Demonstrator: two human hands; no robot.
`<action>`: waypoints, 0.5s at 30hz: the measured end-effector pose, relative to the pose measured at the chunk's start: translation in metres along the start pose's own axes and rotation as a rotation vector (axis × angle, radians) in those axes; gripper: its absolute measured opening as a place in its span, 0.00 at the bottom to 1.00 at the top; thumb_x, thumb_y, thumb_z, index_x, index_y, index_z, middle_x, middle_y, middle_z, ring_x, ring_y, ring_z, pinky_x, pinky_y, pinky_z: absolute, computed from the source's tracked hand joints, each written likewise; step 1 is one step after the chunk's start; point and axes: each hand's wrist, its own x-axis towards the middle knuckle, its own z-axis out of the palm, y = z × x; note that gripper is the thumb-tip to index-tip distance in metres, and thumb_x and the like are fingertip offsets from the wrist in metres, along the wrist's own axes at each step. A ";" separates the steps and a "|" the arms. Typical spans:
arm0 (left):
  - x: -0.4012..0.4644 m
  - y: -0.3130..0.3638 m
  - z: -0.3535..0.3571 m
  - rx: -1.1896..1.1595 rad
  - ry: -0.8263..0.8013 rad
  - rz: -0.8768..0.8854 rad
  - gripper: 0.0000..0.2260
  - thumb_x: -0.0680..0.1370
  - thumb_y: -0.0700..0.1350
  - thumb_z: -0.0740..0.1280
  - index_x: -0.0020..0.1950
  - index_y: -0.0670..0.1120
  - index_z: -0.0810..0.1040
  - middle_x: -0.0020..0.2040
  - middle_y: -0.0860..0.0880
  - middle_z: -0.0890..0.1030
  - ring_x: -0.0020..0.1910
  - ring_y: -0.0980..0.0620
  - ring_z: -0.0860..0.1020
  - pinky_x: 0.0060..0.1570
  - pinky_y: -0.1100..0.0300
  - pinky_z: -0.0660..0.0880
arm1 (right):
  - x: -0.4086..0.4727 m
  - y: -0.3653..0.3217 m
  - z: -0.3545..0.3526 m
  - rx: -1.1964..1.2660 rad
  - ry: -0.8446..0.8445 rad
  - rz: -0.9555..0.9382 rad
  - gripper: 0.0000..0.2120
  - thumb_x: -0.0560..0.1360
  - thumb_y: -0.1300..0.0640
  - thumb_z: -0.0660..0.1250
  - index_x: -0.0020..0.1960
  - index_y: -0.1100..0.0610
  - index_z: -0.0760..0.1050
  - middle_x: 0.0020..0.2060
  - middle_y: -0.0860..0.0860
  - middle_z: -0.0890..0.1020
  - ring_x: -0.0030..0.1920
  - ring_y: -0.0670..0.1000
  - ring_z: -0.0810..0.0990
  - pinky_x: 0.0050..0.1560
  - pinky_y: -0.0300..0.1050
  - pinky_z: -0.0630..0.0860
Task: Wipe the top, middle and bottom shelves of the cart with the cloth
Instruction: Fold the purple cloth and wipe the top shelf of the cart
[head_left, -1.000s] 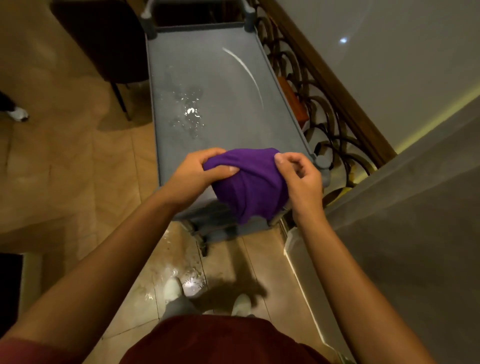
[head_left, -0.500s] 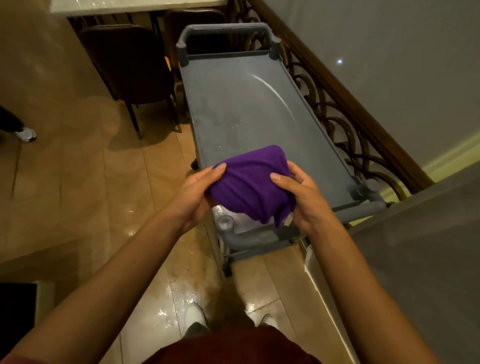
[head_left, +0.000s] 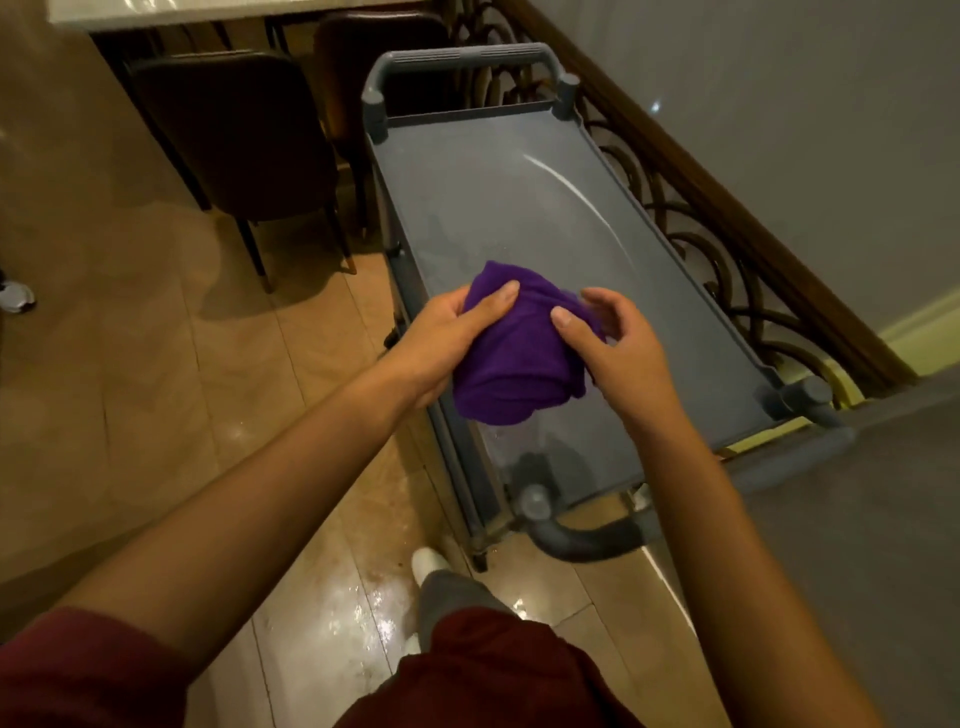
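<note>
A grey cart (head_left: 519, 208) stands in front of me, its flat top shelf in full view with a curved light streak across it. A bunched purple cloth (head_left: 511, 358) is held above the near part of that shelf. My left hand (head_left: 447, 338) grips its left side with the thumb on top. My right hand (head_left: 613, 343) pinches its right side, fingers partly spread. The middle and bottom shelves are hidden beneath the top one.
Dark chairs (head_left: 234, 140) and a table edge (head_left: 182, 10) stand left of the cart's far end. A wrought railing with a wooden handrail (head_left: 727, 223) runs along the cart's right side. The tiled floor (head_left: 337, 613) near my feet is wet. A grey wall (head_left: 857, 545) rises at right.
The view has lifted, so the cart's far handle and chairs now show. The cloth has been bunched tighter and carried forward over the top shelf between both hands.
</note>
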 end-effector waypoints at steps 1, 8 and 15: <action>0.013 0.001 -0.002 -0.013 -0.019 -0.001 0.13 0.81 0.51 0.67 0.62 0.46 0.80 0.56 0.45 0.85 0.57 0.46 0.83 0.54 0.54 0.81 | 0.006 0.004 0.002 -0.075 0.097 -0.015 0.34 0.67 0.34 0.74 0.67 0.48 0.73 0.61 0.41 0.79 0.59 0.39 0.79 0.52 0.33 0.78; 0.107 0.013 -0.017 -0.076 -0.067 -0.114 0.14 0.81 0.51 0.67 0.64 0.47 0.78 0.57 0.46 0.85 0.57 0.46 0.83 0.54 0.53 0.81 | 0.075 0.022 0.028 -0.078 0.383 0.049 0.21 0.71 0.34 0.71 0.53 0.49 0.77 0.53 0.47 0.81 0.54 0.42 0.80 0.48 0.37 0.78; 0.163 0.021 -0.026 -0.369 -0.140 -0.311 0.20 0.83 0.50 0.62 0.71 0.41 0.73 0.66 0.40 0.80 0.66 0.41 0.78 0.67 0.46 0.75 | 0.112 0.007 0.052 0.346 0.305 0.266 0.24 0.72 0.29 0.64 0.59 0.44 0.81 0.54 0.46 0.86 0.54 0.48 0.86 0.49 0.43 0.83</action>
